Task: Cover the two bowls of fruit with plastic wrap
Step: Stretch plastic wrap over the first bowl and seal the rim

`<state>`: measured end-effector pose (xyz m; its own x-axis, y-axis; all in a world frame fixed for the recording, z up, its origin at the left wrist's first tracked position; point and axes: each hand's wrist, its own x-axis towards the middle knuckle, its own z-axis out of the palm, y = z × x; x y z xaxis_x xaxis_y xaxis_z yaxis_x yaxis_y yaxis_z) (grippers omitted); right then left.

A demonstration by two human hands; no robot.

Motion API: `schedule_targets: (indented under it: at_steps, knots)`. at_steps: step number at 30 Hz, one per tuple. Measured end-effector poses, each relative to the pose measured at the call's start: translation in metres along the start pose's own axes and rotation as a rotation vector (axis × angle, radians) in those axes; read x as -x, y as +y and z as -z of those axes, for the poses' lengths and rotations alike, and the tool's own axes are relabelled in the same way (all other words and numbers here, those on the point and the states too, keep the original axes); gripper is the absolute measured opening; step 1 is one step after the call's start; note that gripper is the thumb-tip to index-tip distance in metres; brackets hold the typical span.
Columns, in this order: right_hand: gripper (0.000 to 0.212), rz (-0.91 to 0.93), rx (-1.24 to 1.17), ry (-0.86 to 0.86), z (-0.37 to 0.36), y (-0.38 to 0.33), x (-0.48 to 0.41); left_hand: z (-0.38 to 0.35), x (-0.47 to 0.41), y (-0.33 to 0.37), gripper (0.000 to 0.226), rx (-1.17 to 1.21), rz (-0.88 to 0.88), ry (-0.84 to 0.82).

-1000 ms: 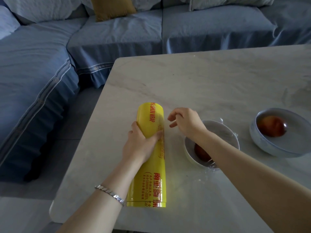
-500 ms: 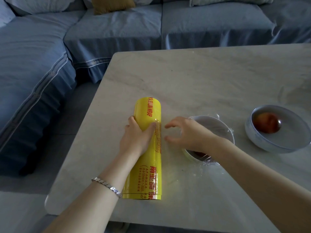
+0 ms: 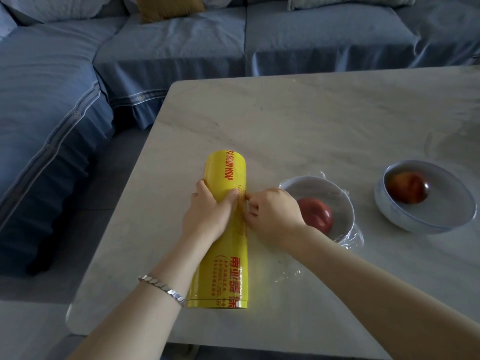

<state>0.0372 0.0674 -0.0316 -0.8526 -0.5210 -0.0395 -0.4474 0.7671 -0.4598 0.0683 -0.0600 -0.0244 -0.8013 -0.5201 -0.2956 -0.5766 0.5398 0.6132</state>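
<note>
A yellow roll of plastic wrap (image 3: 225, 175) lies lengthwise on the marble table (image 3: 298, 120). My left hand (image 3: 207, 211) grips its middle from the left. My right hand (image 3: 272, 214) presses against the roll's right side, fingertips pinched at the film's edge. Just right of that hand sits a pale bowl (image 3: 335, 193) holding a red fruit (image 3: 315, 214), with clear film stretched over it and crumpled around its base. Farther right, a second pale bowl (image 3: 426, 219) holds another red fruit (image 3: 406, 188).
A blue sofa (image 3: 65, 87) wraps around the table's left and far sides, with a mustard cushion (image 3: 168, 6) at the back. Loose clear film (image 3: 285, 274) lies on the table near my right forearm. The table's left edge is close to the roll.
My right hand moved left from above the near bowl onto the roll's right side and closed its fingers at the film edge. The near bowl's fruit is uncovered to view. Left hand stayed.
</note>
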Motion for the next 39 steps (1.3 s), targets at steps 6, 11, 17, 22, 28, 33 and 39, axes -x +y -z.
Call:
schedule_targets:
  at_steps: [6, 11, 17, 22, 28, 33, 39]
  knots:
    - [0.027, -0.133, -0.316, 0.002, 0.0, 0.004, -0.008, 0.001, -0.001, -0.001, 0.074, 0.012, 0.005, -0.004]
    - [0.016, -0.229, -0.513, 0.005, 0.003, 0.001, -0.01, 0.0, 0.001, -0.001, 0.077, 0.007, -0.002, -0.01]
    - [0.029, -0.285, -0.75, -0.057, 0.022, 0.003, -0.013, 0.002, 0.0, -0.003, 0.073, 0.033, -0.01, -0.003]
    - [0.044, 0.049, -0.054, -0.377, 0.024, -0.002, 0.01, 0.001, 0.001, -0.001, 0.068, 0.053, -0.001, 0.002]
    - [0.035, 0.195, 0.019, -0.207, 0.014, -0.004, 0.026, 0.001, 0.0, -0.004, 0.07, 0.071, -0.006, -0.001]
    - [0.023, 0.24, -0.026, -0.028, -0.003, -0.004, 0.031, -0.001, 0.001, 0.001, 0.071, 0.032, -0.004, 0.011]
    - [0.031, 0.121, -0.152, 0.075, -0.01, 0.005, 0.027, 0.001, 0.003, -0.001, 0.071, 0.066, 0.003, 0.007]
